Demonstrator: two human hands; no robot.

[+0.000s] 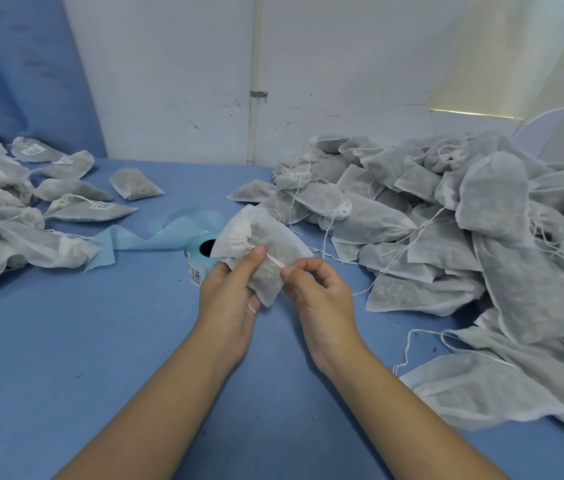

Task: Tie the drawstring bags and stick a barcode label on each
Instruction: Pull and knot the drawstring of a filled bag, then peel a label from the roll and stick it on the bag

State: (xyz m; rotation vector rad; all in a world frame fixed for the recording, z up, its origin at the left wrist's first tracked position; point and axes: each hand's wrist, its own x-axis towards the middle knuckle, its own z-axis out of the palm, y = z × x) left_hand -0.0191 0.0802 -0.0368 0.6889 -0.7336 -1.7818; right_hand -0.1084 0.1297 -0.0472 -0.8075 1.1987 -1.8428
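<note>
1. Drawstring bag [264, 233]: one, grey-white, filled. It is held above the table [100, 341] at centre, just in front of the label roll.
2. Left hand [228, 296]: curled round the bag from below, with the thumb pressed at the gathered neck.
3. Right hand [322, 296]: thumb and forefinger pinch the drawstring [275, 262], which runs taut from the neck. The hands are close together, joined by the string.
4. Step in hand: tying, judged from the closed neck. Whether a knot exists cannot be told.
5. Next move calls for: looping and cinching the string while the left thumb keeps the neck gathered, then labelling.
6. Label roll [195, 261]: centre, blue backing strip [156, 237] trailing left.
7. Unlabelled bags [446, 220]: heap, right.
8. Labelled bags [76, 209]: group, far left.
</note>
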